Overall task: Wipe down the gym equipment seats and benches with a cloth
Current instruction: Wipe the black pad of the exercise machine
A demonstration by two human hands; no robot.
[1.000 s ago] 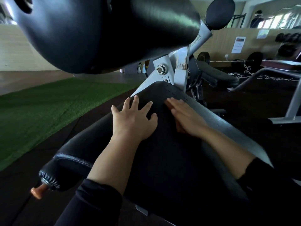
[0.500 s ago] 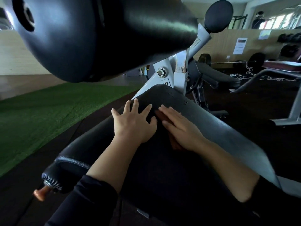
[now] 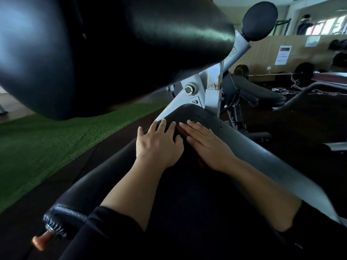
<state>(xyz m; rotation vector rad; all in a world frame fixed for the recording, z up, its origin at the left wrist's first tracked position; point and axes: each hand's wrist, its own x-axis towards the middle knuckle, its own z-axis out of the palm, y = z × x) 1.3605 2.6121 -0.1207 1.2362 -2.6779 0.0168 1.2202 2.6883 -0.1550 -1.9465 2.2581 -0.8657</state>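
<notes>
From the head camera, both hands lie flat on the black bench pad (image 3: pixel 187 194). The left hand (image 3: pixel 157 145) rests with fingers spread and straight. The right hand (image 3: pixel 206 145) presses, fingers together and straight, on a reddish-brown cloth (image 3: pixel 183 132), which peeks out beneath its fingertips and palm edge, between the two hands.

I am in a gym. A black padded bench (image 3: pixel 216 194) stretches out under my arms, bolted to a grey metal frame (image 3: pixel 210 94) with a big round pad (image 3: pixel 112 49) above it. Left of the bench lies green turf (image 3: pixel 47 143) beside dark rubber flooring (image 3: pixel 304 124). Beyond the frame sit another bench (image 3: pixel 262 92) and a barbell with weight plates (image 3: pixel 304 69) by the wall.
</notes>
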